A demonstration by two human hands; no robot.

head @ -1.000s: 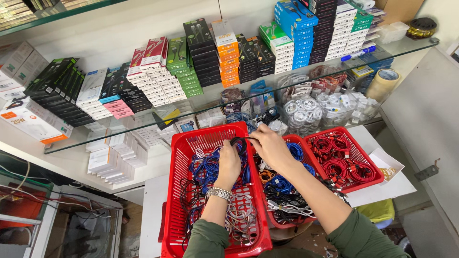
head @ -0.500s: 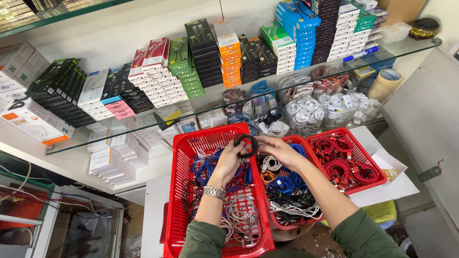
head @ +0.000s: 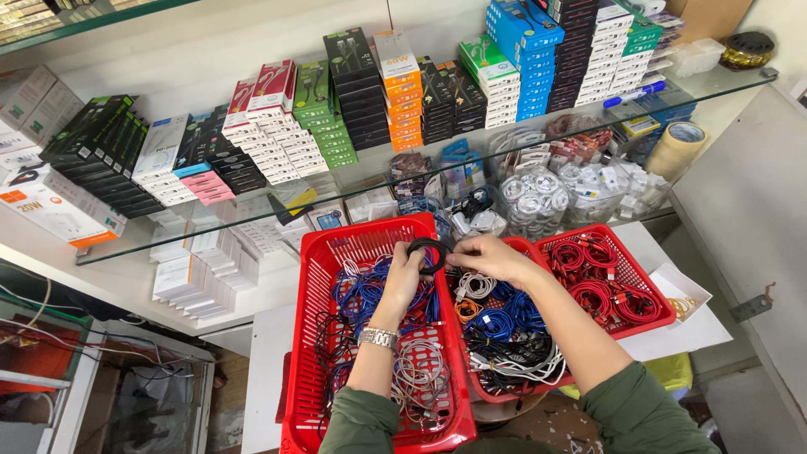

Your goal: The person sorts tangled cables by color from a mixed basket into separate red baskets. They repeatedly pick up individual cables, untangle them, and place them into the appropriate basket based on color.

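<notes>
1. The left hand (head: 406,271) and the right hand (head: 486,255) meet above the baskets, and both grip a coiled black cable (head: 426,254) between their fingers.
2. The black cable forms a small ring, held in the air over the wall between two baskets, just in front of the glass shelf (head: 252,220).
3. A metal watch (head: 378,337) sits on the left wrist; both arms wear green sleeves.
4. Under the left arm, a large red basket (head: 307,336) holds blue, white and grey cables in a loose heap.
5. Under the right arm, a middle basket (head: 496,391) holds white, blue, orange and black coils.
6. At the right, a third red basket (head: 651,315) is filled with red cables, touching the middle one.
7. The baskets stand on a white worktop (head: 261,370).
8. Stacks of small boxes (head: 403,80) line the glass shelf; below it lie what look like bagged white cables (head: 538,197), blurred through the glass.
9. A roll of tape (head: 677,145) stands at the far right.
</notes>
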